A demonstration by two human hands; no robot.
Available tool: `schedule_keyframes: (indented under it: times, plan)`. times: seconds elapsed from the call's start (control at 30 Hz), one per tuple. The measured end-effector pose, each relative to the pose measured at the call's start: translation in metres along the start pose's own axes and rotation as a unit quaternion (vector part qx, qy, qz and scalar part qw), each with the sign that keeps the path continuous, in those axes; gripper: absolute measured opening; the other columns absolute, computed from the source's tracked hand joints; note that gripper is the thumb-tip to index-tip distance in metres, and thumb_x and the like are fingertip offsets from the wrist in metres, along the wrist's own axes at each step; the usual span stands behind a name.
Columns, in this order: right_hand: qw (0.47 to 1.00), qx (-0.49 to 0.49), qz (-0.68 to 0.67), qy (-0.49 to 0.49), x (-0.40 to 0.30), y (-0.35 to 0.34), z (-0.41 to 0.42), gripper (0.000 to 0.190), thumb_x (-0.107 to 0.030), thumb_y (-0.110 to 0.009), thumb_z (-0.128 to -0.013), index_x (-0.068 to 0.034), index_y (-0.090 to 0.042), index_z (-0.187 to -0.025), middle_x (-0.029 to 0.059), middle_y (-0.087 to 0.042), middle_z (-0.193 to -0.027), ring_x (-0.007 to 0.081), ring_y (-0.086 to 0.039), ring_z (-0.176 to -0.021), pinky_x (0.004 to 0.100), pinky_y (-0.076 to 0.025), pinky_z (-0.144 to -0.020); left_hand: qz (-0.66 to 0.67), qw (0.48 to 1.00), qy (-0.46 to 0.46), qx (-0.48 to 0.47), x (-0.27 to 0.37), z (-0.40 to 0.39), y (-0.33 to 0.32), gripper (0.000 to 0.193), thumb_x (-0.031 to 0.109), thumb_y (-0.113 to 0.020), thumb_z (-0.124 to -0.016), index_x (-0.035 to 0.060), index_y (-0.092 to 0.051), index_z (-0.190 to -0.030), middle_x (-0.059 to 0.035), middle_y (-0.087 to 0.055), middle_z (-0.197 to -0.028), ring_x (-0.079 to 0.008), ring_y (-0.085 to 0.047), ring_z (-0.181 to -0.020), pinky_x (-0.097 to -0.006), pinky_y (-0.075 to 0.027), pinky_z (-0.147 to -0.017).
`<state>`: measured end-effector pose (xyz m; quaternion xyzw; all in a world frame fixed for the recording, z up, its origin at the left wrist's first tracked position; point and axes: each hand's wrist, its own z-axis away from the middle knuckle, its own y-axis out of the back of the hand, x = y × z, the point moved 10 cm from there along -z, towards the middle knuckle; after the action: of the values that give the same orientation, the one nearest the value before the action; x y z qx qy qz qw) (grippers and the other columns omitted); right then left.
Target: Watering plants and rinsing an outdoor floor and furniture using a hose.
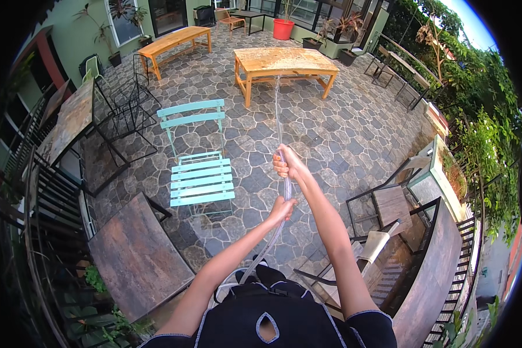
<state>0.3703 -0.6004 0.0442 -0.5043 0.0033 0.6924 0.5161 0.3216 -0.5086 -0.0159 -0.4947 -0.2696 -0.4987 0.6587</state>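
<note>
A clear plastic hose [288, 189] runs up from beside my feet through both hands. My right hand [289, 162] is closed around it close to its outlet. Lower down, my left hand [282, 209] grips the same hose. A stream of water [279, 108] leaves the hose and reaches towards a wooden table [287, 61], whose top looks wet in patches. To the left of my hands stands a turquoise slatted folding chair [201, 182], apart from the hose.
A wooden bench [176, 39] stands at the back left, near a red plant pot [283, 29]. A stone-look tabletop [139, 261] lies close on my left. On the right are a chair [393, 206] and a long counter [433, 265] along the railing. Stone-patterned paving [252, 139] covers the floor.
</note>
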Motion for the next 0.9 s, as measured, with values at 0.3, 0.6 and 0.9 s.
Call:
schedule_keyframes:
  times: [0.3,0.6,0.9]
  plan:
    - [0.984,-0.011,-0.089,0.155,-0.029,0.005,0.018,0.036,-0.035,-0.03,-0.079,-0.011,-0.033,-0.052,-0.003,-0.023,-0.034,0.0082,-0.019,-0.024,0.0236,-0.018,-0.022,-0.05,0.998,-0.018,0.015,0.01,-0.003,0.01,0.025,0.015,-0.049,-0.073,0.008,-0.037,-0.052,0.0024,-0.033,-0.041,-0.0072,-0.031,-0.03,-0.0229,-0.024,-0.028]
    - [0.961,0.061,-0.135,0.232,-0.033,0.028,0.037,0.035,-0.035,-0.032,-0.079,-0.01,-0.034,-0.055,-0.0025,-0.025,-0.036,0.0083,-0.021,-0.025,0.023,-0.018,-0.022,-0.092,0.996,-0.019,0.007,0.011,-0.003,0.006,0.027,0.016,-0.049,-0.073,0.0095,-0.035,-0.051,0.0033,-0.031,-0.041,-0.0063,-0.029,-0.031,-0.0227,-0.022,-0.029]
    - [0.962,0.078,-0.116,0.236,-0.029,0.026,0.032,0.039,-0.039,-0.03,-0.082,-0.01,-0.035,-0.056,-0.0026,-0.025,-0.036,0.0074,-0.021,-0.025,0.0223,-0.018,-0.023,-0.068,0.998,0.007,0.008,0.005,-0.001,0.007,0.028,0.017,-0.05,-0.073,0.0109,-0.033,-0.051,0.0039,-0.03,-0.041,-0.0057,-0.028,-0.031,-0.0221,-0.021,-0.029]
